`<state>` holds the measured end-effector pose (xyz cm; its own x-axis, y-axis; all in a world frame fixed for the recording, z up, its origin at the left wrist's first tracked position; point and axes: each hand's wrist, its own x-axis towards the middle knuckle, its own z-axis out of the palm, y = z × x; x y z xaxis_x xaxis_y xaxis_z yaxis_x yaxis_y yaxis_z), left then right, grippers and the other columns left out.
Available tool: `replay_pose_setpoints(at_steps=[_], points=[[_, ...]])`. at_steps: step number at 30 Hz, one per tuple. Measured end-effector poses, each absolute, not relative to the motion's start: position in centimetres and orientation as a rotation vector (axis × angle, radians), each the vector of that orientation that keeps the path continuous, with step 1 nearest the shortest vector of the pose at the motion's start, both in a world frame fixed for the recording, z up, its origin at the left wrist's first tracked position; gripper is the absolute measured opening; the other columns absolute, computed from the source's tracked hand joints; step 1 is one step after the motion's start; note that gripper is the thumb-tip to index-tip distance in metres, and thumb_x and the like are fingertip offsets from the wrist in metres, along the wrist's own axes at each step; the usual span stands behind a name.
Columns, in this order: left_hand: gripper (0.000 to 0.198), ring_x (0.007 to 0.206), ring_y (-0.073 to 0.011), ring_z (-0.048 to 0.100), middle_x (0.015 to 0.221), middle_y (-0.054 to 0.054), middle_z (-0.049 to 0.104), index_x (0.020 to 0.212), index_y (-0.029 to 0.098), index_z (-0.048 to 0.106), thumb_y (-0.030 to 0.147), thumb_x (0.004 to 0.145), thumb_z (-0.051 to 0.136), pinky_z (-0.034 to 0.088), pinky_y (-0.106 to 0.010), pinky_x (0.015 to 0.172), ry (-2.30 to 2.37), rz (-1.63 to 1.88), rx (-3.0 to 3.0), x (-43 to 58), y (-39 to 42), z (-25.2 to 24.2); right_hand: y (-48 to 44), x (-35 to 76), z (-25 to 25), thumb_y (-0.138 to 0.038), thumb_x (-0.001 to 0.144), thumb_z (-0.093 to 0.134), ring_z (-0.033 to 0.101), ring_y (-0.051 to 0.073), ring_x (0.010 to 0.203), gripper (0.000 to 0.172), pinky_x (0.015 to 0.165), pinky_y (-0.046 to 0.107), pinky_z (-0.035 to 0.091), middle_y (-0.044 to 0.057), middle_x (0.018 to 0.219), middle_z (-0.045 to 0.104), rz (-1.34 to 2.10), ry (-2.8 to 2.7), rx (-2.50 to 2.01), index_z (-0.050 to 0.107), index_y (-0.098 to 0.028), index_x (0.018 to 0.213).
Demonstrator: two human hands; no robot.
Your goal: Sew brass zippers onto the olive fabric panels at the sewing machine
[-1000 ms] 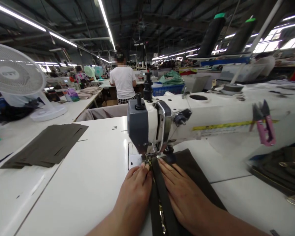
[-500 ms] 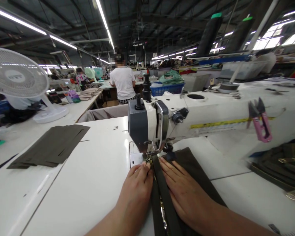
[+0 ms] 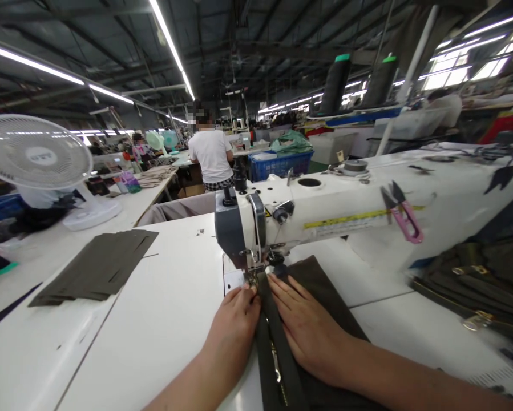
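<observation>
A dark olive fabric piece [image 3: 328, 297] with a gold-toothed zipper [image 3: 274, 357] lies under the needle area of a white sewing machine [image 3: 239, 228]. My left hand [image 3: 234, 319] has its fingers bent together at the zipper's left edge, close to the presser foot [image 3: 253, 275]. Flat on the fabric to the right of the zipper rests my right hand [image 3: 303, 319], fingers stretched toward the foot. A shiny metal zipper pull [image 3: 277, 368] shows between the forearms. What sits beneath my left fingertips is partly hidden.
Stacked olive fabric panels [image 3: 97, 265] lie on the table at left, in front of a white fan [image 3: 37, 154]. Pink-handled thread snips [image 3: 404, 214] hang on the machine arm. Olive pieces with zippers [image 3: 474, 279] are heaped at right. A person in a white shirt [image 3: 211, 151] stands beyond.
The camera view has shifted, so the machine and the snips appear farther left. Both hands stay beside the presser foot on the fabric.
</observation>
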<state>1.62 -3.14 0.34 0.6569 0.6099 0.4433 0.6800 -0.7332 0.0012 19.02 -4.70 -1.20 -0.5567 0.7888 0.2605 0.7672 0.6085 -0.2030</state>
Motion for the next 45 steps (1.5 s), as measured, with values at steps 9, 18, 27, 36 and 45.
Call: replay_pose_setpoints(at_steps=[9,18,27,36,45], points=[[0.015,0.084,-0.0206,0.056,0.090,-0.009,0.058,0.087,0.013,0.060,0.008,0.084,0.045,0.051,-0.036,0.078,-1.195,-0.606,-2.714,1.6,-1.7,0.4,-2.9,18.9,-1.4,-0.013,0.084,0.038,0.030,0.023,0.128,0.047,0.106,0.046,0.024,0.013,0.134,0.042,0.060,-2.454,-1.193,0.040,-0.010,0.131],[0.022,0.094,-0.0211,0.058,0.099,-0.010,0.062,0.097,0.014,0.060,0.006,0.079,0.051,0.049,-0.038,0.085,-1.086,-0.635,-2.782,0.7,-4.1,0.6,-5.9,20.0,0.2,-0.015,0.080,0.047,0.047,0.023,0.115,0.040,0.098,0.043,0.038,0.016,0.120,0.054,0.065,-2.424,-0.989,0.052,-0.011,0.119],[0.026,0.092,-0.0179,0.061,0.101,-0.006,0.066,0.096,0.015,0.064,0.003,0.075,0.054,0.051,-0.032,0.083,-1.255,-0.811,-2.841,0.5,-6.1,1.3,-10.2,19.0,-2.2,-0.003,0.082,0.038,0.059,0.025,0.092,0.028,0.081,0.039,0.050,0.017,0.092,0.065,-0.494,-2.317,-0.638,0.063,-0.007,0.094],[0.026,0.101,-0.0209,0.058,0.106,-0.009,0.064,0.097,0.014,0.062,0.005,0.075,0.053,0.048,-0.040,0.090,-1.167,-0.696,-2.753,1.0,-6.3,0.3,-10.2,18.7,-1.7,-0.003,0.083,0.036,0.061,0.024,0.083,0.029,0.078,0.036,0.053,0.017,0.083,0.065,-0.414,-2.334,-0.605,0.065,-0.003,0.088],[0.021,0.095,-0.0217,0.060,0.102,-0.010,0.064,0.095,0.012,0.062,0.006,0.077,0.052,0.049,-0.039,0.087,-1.091,-0.687,-2.741,1.0,-4.8,0.3,-9.0,19.0,-1.3,-0.005,0.086,0.034,0.060,0.022,0.083,0.031,0.076,0.033,0.053,0.013,0.083,0.065,-0.318,-2.345,-0.656,0.065,-0.005,0.088]])
